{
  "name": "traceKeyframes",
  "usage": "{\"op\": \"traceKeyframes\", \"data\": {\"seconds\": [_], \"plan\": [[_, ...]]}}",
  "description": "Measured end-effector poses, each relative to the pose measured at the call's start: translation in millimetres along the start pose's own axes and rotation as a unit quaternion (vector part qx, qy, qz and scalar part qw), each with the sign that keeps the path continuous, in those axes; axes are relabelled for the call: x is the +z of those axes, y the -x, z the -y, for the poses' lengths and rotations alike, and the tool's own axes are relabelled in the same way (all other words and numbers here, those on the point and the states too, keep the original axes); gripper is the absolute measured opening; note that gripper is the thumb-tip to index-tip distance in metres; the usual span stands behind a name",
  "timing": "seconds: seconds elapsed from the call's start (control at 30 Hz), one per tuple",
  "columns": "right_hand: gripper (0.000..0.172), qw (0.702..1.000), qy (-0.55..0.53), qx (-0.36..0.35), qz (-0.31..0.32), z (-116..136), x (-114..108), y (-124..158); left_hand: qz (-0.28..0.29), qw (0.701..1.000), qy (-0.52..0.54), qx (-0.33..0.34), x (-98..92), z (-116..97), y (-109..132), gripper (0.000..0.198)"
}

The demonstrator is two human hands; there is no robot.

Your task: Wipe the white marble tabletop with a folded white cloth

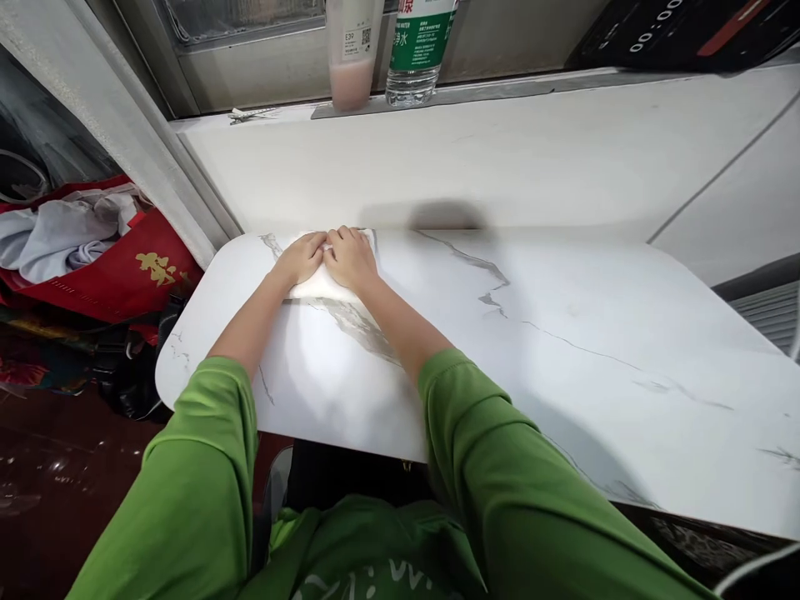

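A folded white cloth (325,287) lies on the white marble-patterned table (562,333), close to its far edge and left of the middle. My left hand (304,258) rests on the cloth's left part with its fingers curled against it. Right beside it, my right hand (350,258) presses on the cloth, fingers bent over it. The two hands touch or nearly touch at the fingertips and thumbs. Much of the cloth is hidden beneath them.
On the ledge behind stand a cup of pink drink (351,83) and a green-labelled water bottle (416,58). A dark device showing 00:00 (687,37) leans at the upper right. Left of the table, a red bag (125,275) holds white fabric.
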State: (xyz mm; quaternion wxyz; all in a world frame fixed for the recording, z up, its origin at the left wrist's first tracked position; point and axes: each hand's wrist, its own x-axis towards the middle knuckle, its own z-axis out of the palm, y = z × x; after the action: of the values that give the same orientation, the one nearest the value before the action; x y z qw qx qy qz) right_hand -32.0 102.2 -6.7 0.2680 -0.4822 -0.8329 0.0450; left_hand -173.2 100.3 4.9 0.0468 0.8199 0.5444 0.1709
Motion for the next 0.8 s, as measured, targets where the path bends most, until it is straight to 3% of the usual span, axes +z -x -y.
{"op": "traceKeyframes", "data": {"seconds": [0.17, 0.3, 0.4, 0.6, 0.8], "plan": [[0.031, 0.999, -0.012, 0.03, -0.023, 2, 2, 1, 0.006, 1.0, -0.024, -0.004, 1.4, -3, 0, 0.045], [0.033, 0.999, -0.029, 0.02, -0.017, 12, -3, 22, 0.02, 0.998, -0.061, -0.025, 0.2, -14, 25, 0.046], [0.034, 0.999, -0.035, 0.005, -0.008, 31, -11, 50, 0.031, 0.997, -0.073, -0.021, -6.2, -26, 62, 0.047], [0.041, 0.997, -0.038, -0.064, 0.03, 95, -20, 108, 0.014, 0.996, -0.078, -0.044, -30.2, -42, 164, 0.05], [0.043, 0.988, -0.025, -0.139, 0.064, 163, -9, 122, -0.001, 0.99, -0.081, -0.113, -61.2, -28, 242, 0.052]]}}
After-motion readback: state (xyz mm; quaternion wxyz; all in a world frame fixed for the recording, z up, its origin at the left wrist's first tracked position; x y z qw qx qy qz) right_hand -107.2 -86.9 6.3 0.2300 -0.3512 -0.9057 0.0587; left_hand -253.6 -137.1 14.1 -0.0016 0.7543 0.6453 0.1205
